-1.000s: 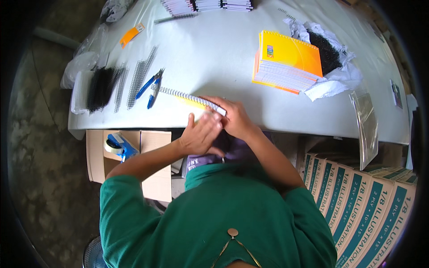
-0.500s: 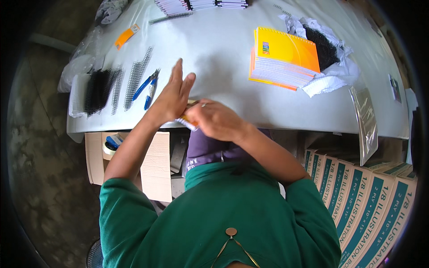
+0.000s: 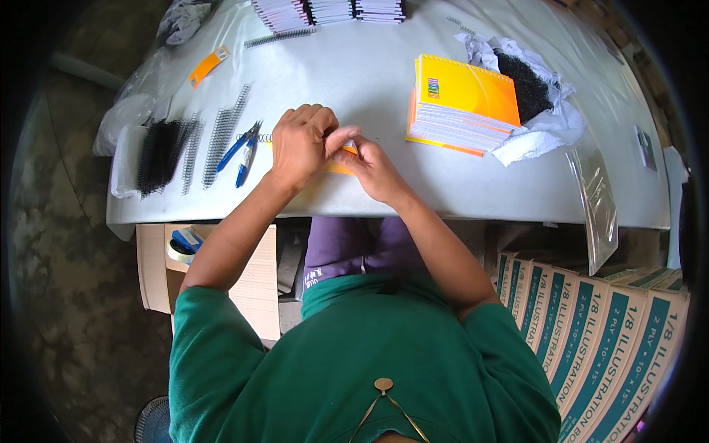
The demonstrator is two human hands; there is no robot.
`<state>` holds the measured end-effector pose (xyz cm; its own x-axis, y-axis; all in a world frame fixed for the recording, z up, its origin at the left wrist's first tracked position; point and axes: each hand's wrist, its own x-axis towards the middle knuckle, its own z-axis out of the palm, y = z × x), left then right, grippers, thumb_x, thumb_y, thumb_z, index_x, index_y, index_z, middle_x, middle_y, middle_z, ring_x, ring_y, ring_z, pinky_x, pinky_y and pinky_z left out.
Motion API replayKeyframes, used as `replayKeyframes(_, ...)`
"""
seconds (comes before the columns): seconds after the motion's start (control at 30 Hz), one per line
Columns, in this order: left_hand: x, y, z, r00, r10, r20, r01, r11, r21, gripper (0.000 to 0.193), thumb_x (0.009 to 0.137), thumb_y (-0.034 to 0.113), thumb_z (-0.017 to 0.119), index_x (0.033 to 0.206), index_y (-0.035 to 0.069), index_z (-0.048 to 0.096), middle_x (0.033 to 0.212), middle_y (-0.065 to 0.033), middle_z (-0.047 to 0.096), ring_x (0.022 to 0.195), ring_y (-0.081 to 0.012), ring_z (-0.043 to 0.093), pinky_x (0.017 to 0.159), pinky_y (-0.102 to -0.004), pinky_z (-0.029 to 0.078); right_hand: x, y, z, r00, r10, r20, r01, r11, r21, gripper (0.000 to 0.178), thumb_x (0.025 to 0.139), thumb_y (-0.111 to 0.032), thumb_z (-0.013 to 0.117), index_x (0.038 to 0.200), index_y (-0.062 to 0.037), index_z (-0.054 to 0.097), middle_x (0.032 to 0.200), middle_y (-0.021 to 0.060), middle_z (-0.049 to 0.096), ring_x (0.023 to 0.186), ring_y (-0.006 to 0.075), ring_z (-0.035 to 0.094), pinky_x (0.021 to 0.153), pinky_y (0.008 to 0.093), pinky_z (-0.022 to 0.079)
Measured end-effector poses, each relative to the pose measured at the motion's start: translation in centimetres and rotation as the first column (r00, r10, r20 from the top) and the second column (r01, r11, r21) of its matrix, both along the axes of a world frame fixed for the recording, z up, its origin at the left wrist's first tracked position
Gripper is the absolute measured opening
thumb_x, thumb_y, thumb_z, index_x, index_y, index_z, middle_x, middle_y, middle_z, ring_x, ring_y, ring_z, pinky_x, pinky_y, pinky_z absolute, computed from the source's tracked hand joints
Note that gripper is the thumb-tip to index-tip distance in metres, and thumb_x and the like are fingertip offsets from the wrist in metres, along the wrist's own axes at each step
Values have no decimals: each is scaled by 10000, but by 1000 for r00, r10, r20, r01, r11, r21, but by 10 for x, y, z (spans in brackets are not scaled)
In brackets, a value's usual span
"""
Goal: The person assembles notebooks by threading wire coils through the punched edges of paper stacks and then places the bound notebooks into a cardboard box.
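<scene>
While the right hand (image 3: 371, 174) is clamped on the right end of a small yellow-orange notebook (image 3: 339, 168), the left hand (image 3: 301, 146) bends over its upper edge with fingers curled; whether those fingers close on anything cannot be told, since the back of the hand hides them. The notebook lies between and under the two hands, mostly covered, its orange cover showing just below the meeting thumbs. From beyond the left hand's knuckles a wire coil (image 3: 264, 138) sticks out leftward, reaching the blue pliers (image 3: 236, 151), which lie just left of the grip beside a blue-and-white pen (image 3: 244, 168). Farther left are loose coils (image 3: 223, 133), then a dark bundle of coils (image 3: 160, 156). Up and left of the grip lies an orange card (image 3: 209, 67). Well to its right stands a pile of yellow notebooks (image 3: 459, 114), with black coils (image 3: 526, 87) on crumpled white paper (image 3: 550, 133) behind it. Straight beyond the grip, at the far side of the table (image 3: 369, 81), sit stacks of books (image 3: 330, 10).
</scene>
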<state>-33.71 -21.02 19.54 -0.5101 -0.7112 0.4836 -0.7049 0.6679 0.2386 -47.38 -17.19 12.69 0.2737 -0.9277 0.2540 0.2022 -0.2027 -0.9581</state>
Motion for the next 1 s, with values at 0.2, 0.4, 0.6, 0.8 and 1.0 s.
replayKeyframes(0.2,11,1,-10,998,-20,-64,-15,865,-502,699,752,616,529,1124,30,449,1165,-186,437,1107,-373,396,948,-473,244,-3,11,8,973,-87,-215,66,992,-106,223,897,-115,496,1080,-10,567,819,108,633,710,148,572,678,284,465)
replayKeyframes(0.4,26,52,-77,973,-230,-20,221,952,-211,890,802,649,425,1359,-23,247,1359,-242,307,1247,-444,278,1005,-553,105,-3,12,5,969,-200,-149,168,965,-204,224,874,-43,483,1081,-8,561,811,170,645,707,231,644,633,310,483)
replayKeyframes(0.6,10,44,21,972,-127,199,155,979,-130,304,763,191,660,1058,129,622,1069,-22,580,1052,-201,498,876,-379,301,-4,14,5,973,-140,-185,116,984,-134,194,872,-48,501,1048,-5,571,787,184,627,657,245,611,633,324,468)
replayKeyframes(0.8,5,30,42,972,-189,141,181,981,67,166,734,224,695,858,126,642,805,26,605,758,-147,552,738,-299,344,-2,12,0,977,-116,-180,92,987,-135,181,882,-76,516,1032,1,582,788,150,635,662,179,575,647,309,464)
replayKeyframes(1.0,2,25,50,934,-222,281,176,967,182,267,712,216,703,955,144,618,843,4,583,806,-176,546,756,-315,362,-5,15,10,965,-83,-247,66,995,-75,186,887,-91,518,1038,-5,584,800,161,636,674,191,590,647,315,462)
